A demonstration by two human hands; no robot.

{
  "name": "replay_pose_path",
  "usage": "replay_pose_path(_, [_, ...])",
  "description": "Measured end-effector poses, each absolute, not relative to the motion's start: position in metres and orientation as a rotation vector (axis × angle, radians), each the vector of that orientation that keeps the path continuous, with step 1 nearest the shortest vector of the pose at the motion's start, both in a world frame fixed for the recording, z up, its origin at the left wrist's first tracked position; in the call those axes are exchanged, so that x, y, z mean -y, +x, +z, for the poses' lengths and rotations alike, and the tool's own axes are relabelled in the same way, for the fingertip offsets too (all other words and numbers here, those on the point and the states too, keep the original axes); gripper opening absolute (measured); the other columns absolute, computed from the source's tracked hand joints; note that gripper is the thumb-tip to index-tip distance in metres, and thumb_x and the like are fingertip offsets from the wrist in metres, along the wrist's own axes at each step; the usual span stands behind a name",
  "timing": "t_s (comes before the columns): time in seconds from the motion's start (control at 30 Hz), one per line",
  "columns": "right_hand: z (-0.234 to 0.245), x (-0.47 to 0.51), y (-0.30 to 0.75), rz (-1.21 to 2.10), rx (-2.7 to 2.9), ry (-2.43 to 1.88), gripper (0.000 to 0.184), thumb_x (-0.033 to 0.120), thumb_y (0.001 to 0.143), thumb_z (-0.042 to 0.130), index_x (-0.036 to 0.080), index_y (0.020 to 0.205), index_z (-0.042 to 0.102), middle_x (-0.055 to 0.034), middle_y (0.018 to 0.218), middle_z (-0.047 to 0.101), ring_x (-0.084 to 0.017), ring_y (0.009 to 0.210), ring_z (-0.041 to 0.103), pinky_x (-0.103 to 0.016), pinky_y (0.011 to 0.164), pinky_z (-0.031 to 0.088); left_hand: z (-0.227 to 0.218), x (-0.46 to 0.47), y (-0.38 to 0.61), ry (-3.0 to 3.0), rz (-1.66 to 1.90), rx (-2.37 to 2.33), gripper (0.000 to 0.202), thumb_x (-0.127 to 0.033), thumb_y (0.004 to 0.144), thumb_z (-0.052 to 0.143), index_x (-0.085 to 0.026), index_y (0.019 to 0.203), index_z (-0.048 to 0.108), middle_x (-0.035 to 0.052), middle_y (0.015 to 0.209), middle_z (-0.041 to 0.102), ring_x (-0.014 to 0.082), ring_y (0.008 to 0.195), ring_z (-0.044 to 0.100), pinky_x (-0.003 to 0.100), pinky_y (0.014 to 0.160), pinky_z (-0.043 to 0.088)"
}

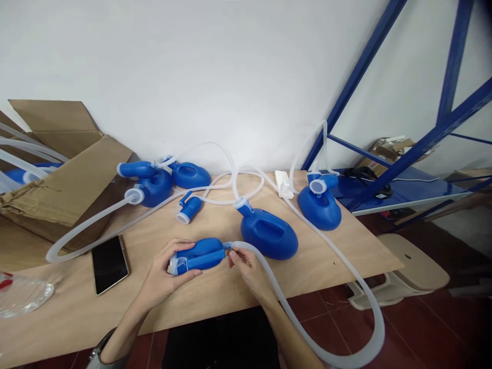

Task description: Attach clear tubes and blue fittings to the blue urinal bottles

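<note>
Above the table's front edge, my left hand [165, 271] is wrapped around a blue plastic urinal funnel [203, 253] with a clear collar at its left end. My right hand [248, 266] pinches the end of a translucent hose [286, 297] at the clear connector [227, 246] on the funnel's right end. How far the hose sits over the connector I cannot tell. From my right hand the hose loops down to the right and back across the table. Just behind, a blue urinal bottle [269, 233] lies on its side with a hose in its neck.
More blue bottles [188, 176] and a loose blue funnel [190, 209] are on the wooden table [172, 302]. A phone [110, 265], a glass vessel [26, 294] and an open cardboard box [88, 164] are at left. A white charger [283, 183] and blue shelving [369, 197] are at right.
</note>
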State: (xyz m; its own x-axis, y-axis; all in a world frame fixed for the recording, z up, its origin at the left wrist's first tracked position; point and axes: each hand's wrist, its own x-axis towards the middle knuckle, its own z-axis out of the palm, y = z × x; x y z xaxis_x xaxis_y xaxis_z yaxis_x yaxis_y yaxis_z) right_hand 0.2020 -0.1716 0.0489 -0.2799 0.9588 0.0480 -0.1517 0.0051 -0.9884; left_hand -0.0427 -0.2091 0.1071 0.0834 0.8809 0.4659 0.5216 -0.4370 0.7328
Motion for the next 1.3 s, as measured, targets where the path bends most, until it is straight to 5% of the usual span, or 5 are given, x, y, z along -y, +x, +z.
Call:
replay_pose_path(0.2, [0.052, 0.174, 0.203, 1.438, 1.447, -0.927, 0.047, 0.06, 0.1, 0.052, 0.02, 0.082, 0.068, -0.0039, 0.077, 0.063, -0.018, 0.071, 0.059, -0.031, 0.064, 0.048, 0.109, 0.212, -0.054, 2.149, 1.264, -1.291, 0.04, -0.033, 0.08, 0.087, -0.026, 0.117, 0.072, 0.0097, 0.119, 0.073, 0.0266, 0.109, 0.072, 0.04, 0.091, 0.061])
replay_pose_path(0.83, [0.054, 0.166, 0.219, 1.792, 1.349, -0.892, 0.056, 0.071, 0.08, 0.075, 0.019, 0.06, 0.066, -0.0005, 0.058, 0.06, -0.015, 0.054, 0.055, -0.029, 0.057, 0.046, 0.11, 0.224, -0.043, 2.554, 1.054, -1.081, 0.035, -0.014, 0.093, 0.067, -0.028, 0.125, 0.068, 0.0125, 0.131, 0.069, 0.0264, 0.118, 0.069, 0.04, 0.096, 0.061])
replay_pose_path(1.3, [0.053, 0.167, 0.211, 1.563, 1.478, -0.961, 0.06, 0.072, 0.091, 0.061, 0.02, 0.062, 0.066, -0.0012, 0.06, 0.06, -0.017, 0.06, 0.056, -0.03, 0.06, 0.046, 0.103, 0.221, -0.04, 2.342, 1.176, -1.267, 0.035, -0.022, 0.091, 0.071, -0.027, 0.125, 0.067, 0.0094, 0.125, 0.07, 0.0253, 0.113, 0.072, 0.038, 0.094, 0.061])
